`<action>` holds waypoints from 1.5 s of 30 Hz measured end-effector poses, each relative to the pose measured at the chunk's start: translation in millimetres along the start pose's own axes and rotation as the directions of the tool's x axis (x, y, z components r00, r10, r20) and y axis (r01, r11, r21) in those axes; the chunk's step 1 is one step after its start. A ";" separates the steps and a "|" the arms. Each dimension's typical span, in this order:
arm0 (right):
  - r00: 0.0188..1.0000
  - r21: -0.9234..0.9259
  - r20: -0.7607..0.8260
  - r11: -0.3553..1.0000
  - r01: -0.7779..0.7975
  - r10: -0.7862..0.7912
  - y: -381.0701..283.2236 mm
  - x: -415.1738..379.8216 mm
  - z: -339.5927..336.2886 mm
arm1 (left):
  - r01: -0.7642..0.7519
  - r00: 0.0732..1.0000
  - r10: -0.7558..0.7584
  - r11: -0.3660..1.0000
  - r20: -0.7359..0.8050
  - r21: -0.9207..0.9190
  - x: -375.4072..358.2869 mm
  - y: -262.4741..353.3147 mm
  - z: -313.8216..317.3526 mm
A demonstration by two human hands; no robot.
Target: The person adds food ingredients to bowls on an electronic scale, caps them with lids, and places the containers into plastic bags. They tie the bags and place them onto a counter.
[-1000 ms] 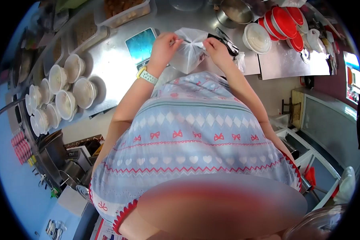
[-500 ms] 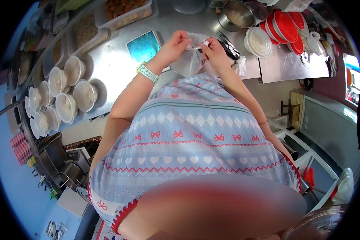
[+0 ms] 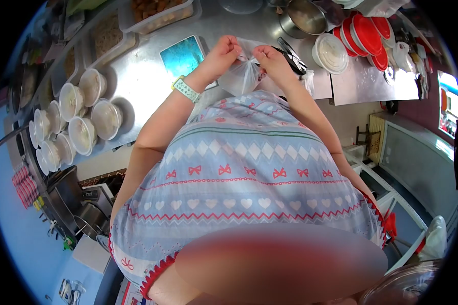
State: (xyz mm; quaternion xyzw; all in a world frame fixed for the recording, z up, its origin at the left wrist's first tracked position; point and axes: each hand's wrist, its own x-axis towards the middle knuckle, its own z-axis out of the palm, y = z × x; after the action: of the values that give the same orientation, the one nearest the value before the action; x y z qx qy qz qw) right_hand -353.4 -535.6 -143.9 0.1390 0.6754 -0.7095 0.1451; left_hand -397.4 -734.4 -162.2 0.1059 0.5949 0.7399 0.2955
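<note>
Both hands hold a clear plastic bag (image 3: 242, 77) above the steel counter (image 3: 137, 76). My left hand (image 3: 222, 54), with a pale green watch on the wrist, pinches one handle at the bag's top. My right hand (image 3: 269, 57) pinches the other handle close beside it. The bag hangs gathered between them, just in front of my patterned dress. Its contents cannot be made out. A blue-topped kitchen scale (image 3: 182, 55) lies on the counter just left of my left hand.
Several lidded white bowls (image 3: 81, 119) stand at the counter's left. Food trays (image 3: 160, 12) line the far edge, with a metal pot (image 3: 303, 18). Red-lidded containers (image 3: 366, 30) and a white lidded bowl (image 3: 330, 51) sit at right, black tongs (image 3: 292, 58) near my right hand.
My hands have drawn the bag's handles together, from apart to almost touching, and the bag has gathered narrower and lifted slightly.
</note>
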 end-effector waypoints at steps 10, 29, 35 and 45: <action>0.994 -0.057 0.113 0.998 0.001 0.005 14.4 -2.1 -11.5 | -0.213 0.977 0.171 0.823 0.128 0.527 4.8 31.5 8.7; 0.996 0.154 0.056 0.985 -0.082 0.074 4.2 10.8 -4.5 | -0.455 0.886 0.234 0.277 0.399 0.847 10.6 19.6 -2.1; 0.979 -0.439 0.204 0.896 0.064 0.030 -29.9 31.2 -14.6 | -0.125 0.978 0.210 0.528 0.014 0.840 1.1 15.6 14.6; 0.979 -0.407 0.178 0.914 -0.014 0.095 -6.1 44.0 -29.3 | -0.030 0.998 0.061 0.727 -0.022 0.686 9.3 9.1 -32.2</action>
State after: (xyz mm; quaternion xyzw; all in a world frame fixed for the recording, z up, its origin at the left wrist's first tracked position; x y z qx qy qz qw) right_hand -396.2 -506.8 -157.1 0.0553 0.7856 -0.5609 0.2554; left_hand -424.1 -756.6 -164.1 0.2060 0.8293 0.4775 0.2046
